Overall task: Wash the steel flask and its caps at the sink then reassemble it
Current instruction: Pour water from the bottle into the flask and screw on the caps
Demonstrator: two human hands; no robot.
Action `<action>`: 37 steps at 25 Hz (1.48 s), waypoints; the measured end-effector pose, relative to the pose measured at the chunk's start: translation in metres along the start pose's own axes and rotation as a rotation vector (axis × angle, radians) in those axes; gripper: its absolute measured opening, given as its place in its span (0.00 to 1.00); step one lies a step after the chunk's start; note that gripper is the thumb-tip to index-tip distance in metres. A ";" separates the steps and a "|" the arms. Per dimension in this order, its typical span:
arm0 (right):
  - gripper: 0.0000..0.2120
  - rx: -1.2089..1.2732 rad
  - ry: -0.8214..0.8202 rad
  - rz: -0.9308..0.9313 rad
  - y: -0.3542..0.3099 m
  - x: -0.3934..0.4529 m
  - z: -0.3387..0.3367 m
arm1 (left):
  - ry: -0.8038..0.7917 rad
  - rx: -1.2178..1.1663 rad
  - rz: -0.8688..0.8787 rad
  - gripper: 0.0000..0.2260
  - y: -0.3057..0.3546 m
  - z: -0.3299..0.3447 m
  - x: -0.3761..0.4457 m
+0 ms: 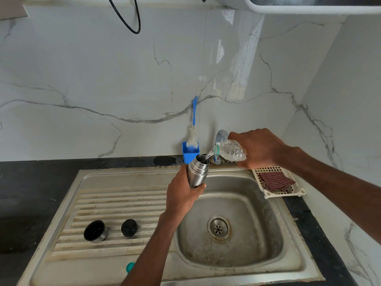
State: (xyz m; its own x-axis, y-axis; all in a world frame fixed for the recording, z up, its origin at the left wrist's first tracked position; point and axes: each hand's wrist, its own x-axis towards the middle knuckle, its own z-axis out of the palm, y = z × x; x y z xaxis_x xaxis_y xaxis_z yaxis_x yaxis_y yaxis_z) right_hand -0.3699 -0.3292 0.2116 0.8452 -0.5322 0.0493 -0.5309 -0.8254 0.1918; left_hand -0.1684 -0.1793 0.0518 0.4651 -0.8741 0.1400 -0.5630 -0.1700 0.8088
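Teal cap point(130, 267) at six o'clock; my left hand point(181, 195) grips the steel flask point(197, 171) over the sink point(228, 221), right hand point(257, 148) tilting a plastic bottle point(233, 150), water entering; both caps point(95, 231) at eight o'clock.

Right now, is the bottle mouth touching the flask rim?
Apart. The head view shows the bottle tilted above the flask, its mouth short of the rim, with only a stream of water crossing the gap.
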 end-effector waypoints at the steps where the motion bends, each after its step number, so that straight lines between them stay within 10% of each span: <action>1: 0.31 -0.001 -0.002 -0.001 0.000 0.001 0.000 | 0.003 -0.001 -0.001 0.27 0.000 -0.001 0.001; 37: 0.33 -0.017 -0.027 -0.004 0.001 0.002 -0.002 | -0.018 0.093 0.054 0.26 -0.006 0.000 -0.005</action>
State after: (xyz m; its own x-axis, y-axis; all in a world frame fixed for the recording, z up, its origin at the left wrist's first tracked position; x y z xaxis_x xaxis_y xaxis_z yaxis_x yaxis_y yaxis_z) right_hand -0.3691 -0.3307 0.2135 0.8454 -0.5337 0.0216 -0.5258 -0.8245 0.2090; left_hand -0.1668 -0.1739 0.0464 0.4207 -0.8909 0.1713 -0.6480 -0.1629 0.7440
